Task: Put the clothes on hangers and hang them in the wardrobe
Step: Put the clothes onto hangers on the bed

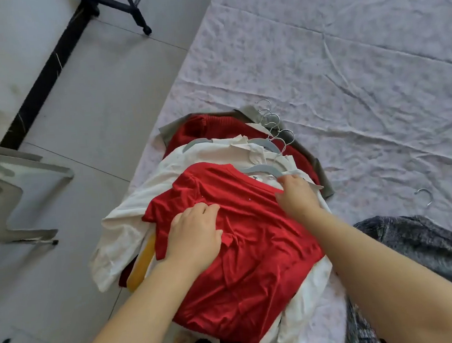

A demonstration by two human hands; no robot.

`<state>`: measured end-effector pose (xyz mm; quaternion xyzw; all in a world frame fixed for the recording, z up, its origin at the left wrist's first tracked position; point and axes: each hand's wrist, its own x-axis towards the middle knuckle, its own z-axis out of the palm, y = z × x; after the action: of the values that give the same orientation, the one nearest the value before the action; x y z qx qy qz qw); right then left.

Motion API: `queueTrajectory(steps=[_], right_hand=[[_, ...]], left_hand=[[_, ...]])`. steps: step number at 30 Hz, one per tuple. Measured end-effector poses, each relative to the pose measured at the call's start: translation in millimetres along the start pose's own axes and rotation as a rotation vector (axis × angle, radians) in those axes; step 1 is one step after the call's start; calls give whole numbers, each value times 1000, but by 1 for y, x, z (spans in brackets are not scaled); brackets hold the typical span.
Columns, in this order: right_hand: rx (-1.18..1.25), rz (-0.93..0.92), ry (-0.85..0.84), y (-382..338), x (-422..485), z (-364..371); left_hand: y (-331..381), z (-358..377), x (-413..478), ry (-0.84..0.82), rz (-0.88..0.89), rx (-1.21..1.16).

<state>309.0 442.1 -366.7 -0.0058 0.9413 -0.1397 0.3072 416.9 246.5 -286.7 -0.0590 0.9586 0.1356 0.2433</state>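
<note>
A red shirt (253,251) lies on top of a pile of clothes on hangers at the bed's edge. Under it are a white shirt (130,215), a red knit garment (202,127) and a grey one (252,111). Several metal hooks (275,128) fan out at the pile's far end. A grey hanger (260,168) shows at the red shirt's neck. My left hand (195,237) lies on the shirt's left shoulder, fingers curled into the fabric. My right hand (298,195) grips the shirt's right shoulder, fingertips at the hanger's end.
A creased floral sheet (346,65) covers the bed. A dark grey fuzzy garment (431,249) lies at the lower right, with a loose hanger hook (425,196) just beyond it. A grey stool (16,189) stands on the tiled floor at left. A black stand's legs (134,12) are at the top.
</note>
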Motion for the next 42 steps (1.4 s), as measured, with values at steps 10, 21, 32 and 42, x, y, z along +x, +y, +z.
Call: queueTrajectory(steps=[10, 21, 32, 42], right_hand=[[35, 75, 60, -4, 61, 26], [337, 203, 144, -5, 49, 15], [528, -41, 410, -25, -109, -26], [622, -113, 662, -55, -307, -61]], left_hand=[[-8, 14, 49, -23, 1, -15], [-13, 13, 32, 19, 47, -32], [7, -29, -39, 208, 196, -131], [25, -75, -143, 596, 635, -167]])
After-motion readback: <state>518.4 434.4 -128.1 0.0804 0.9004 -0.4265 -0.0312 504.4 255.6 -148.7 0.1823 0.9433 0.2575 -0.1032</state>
